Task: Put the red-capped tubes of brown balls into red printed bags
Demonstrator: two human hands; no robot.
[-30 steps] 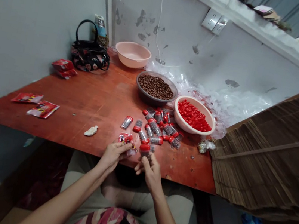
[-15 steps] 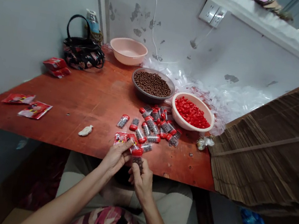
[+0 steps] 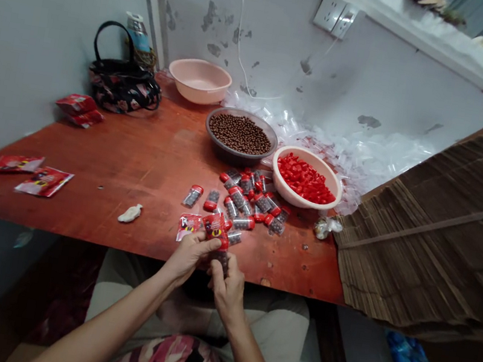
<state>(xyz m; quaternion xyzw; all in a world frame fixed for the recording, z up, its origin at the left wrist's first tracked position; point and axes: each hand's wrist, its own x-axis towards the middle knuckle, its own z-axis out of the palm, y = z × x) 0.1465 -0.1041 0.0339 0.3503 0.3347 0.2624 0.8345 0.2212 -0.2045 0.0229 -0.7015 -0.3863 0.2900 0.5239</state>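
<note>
Between the fingers of my left hand is a red printed label, held up against a small clear bottle of dark balls. My right hand is closed around the lower part of that bottle; the label covers its red cap. Another red label lies on the table just beyond my left hand. Past both hands lies a loose pile of red-capped bottles filled with dark balls. A single bottle and one more bottle rest at the pile's left side.
Behind the pile stand a grey bowl of brown balls and a pink bowl of red caps. Another pink basin, a handbag and red packets are at left. Stacked cardboard borders the right.
The red label in my left hand has come up over the bottle's cap, which showed bare before. My right hand keeps its hold on the bottle. The view has shifted slightly.
</note>
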